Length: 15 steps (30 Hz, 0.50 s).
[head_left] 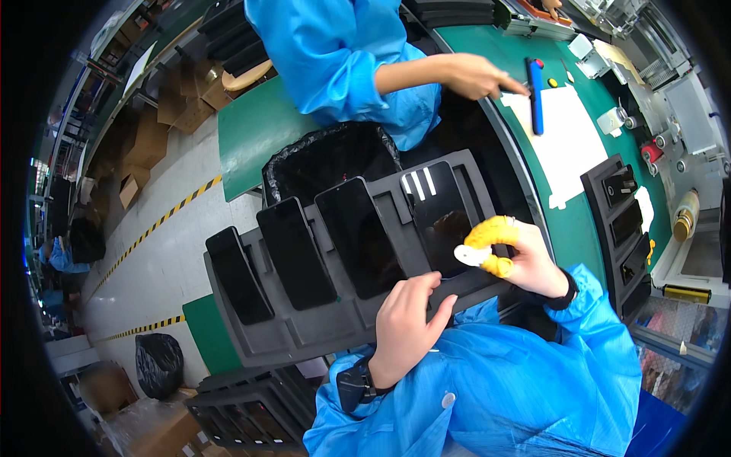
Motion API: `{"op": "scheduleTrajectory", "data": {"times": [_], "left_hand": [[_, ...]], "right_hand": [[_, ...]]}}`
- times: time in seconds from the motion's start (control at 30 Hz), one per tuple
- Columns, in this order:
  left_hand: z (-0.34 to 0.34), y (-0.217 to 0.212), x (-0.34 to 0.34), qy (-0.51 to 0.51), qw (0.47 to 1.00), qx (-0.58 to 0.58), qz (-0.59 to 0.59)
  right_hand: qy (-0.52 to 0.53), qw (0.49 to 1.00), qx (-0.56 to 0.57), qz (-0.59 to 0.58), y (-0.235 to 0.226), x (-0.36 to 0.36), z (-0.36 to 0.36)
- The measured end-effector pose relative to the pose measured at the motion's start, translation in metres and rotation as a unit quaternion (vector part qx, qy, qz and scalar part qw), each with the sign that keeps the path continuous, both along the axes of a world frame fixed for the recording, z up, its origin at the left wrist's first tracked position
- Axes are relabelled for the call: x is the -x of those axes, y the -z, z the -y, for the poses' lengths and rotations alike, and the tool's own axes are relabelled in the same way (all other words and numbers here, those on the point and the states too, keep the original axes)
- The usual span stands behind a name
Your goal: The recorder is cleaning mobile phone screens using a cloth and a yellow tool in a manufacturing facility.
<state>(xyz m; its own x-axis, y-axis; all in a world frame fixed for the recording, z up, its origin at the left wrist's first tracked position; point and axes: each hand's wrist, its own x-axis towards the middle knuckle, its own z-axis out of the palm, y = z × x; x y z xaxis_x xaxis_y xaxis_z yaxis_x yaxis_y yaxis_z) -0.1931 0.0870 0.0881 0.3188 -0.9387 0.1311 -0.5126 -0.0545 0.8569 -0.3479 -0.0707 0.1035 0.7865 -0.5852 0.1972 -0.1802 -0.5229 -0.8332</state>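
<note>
A dark grey tray lies in front of me with several black smartphones set side by side in its slots. Over the rightmost smartphone, my right hand pinches a small white round-ended piece between thumb and forefinger, both in yellow finger covers. Whether the piece touches the screen, I cannot tell. My left hand is open at the tray's near edge, below the same smartphone, fingers stretched and thumb apart. To its left lie a second smartphone, a third smartphone and another smartphone.
Across from me, a person in a blue smock points at a blue and black tool on a green bench. A black-lined bin stands behind the tray. More trays are at right; stacked trays sit lower left.
</note>
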Motion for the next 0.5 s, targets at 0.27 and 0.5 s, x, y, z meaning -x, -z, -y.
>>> {"op": "scheduleTrajectory", "data": {"times": [0.27,0.5], "left_hand": [[-0.009,0.032,0.004,0.173,0.942,0.116,0.264],[-0.003,0.030,0.006,0.151,0.966,0.093,0.187]], "right_hand": [[-0.326,0.874,0.343,-0.116,0.007,-0.044,0.023],[-0.151,0.930,0.335,-0.009,0.011,-0.109,0.121]]}}
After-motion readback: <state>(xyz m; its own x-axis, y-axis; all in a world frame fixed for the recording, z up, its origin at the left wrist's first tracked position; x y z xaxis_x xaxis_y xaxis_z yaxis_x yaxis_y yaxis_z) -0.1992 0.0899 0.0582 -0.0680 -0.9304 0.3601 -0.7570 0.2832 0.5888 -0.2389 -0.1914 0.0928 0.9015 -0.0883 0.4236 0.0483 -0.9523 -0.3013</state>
